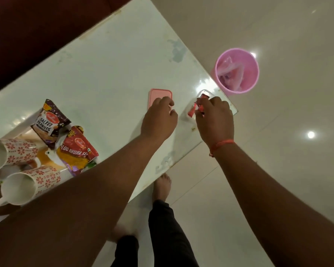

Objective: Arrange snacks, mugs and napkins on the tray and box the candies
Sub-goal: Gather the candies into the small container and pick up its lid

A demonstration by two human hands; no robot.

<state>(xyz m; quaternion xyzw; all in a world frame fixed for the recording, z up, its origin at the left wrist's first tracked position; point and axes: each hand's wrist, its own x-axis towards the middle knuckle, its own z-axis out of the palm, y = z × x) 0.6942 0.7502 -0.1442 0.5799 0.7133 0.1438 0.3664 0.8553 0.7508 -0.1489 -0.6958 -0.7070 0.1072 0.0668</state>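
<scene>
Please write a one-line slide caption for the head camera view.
Right hand puts red candies into clear box; left hand reaches pink lid.

Pink bin [237,71] on the floor, perhaps holding wrappers

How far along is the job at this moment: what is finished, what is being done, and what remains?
Done: two snack packets and two mugs sit on the tray at left. In hand: the right hand holds red candies over the clear box; the left hand rests on the pink lid. Left: finish boxing and close the lid. I see no napkins.
</scene>
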